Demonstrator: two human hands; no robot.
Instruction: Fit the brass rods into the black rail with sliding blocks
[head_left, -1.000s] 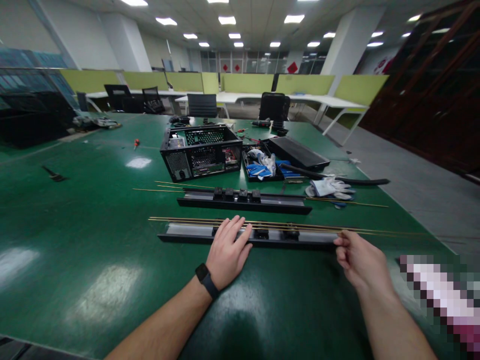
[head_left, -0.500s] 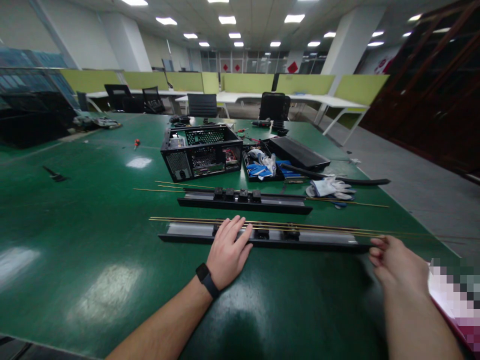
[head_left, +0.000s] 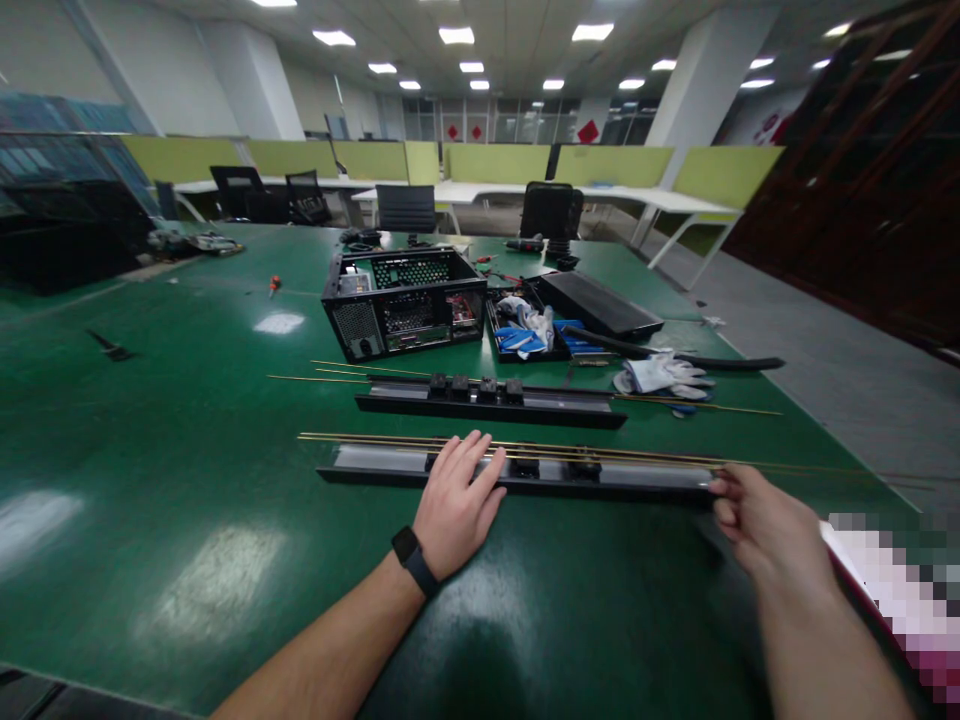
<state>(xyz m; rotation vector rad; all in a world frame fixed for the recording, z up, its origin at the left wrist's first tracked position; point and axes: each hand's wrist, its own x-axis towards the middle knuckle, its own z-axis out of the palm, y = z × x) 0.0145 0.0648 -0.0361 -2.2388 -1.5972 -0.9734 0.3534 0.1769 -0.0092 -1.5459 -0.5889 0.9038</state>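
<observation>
A long black rail with small black blocks on it lies across the green table in front of me. Several thin brass rods run along its far side. My left hand lies flat on the rail near its middle, fingers stretched out, a black watch on the wrist. My right hand is at the rail's right end with fingers curled, pinching the end of the rail or a rod; I cannot make out which.
A second black rail with blocks lies further back, with more brass rods. Behind it stand an open black computer case, a tray of blue and white parts, a black flat box, white gloves and a black hose. The table's edge runs along the right.
My right hand slid right along the rail to beyond its end, then came back a little to the end. The left hand has stayed put.
</observation>
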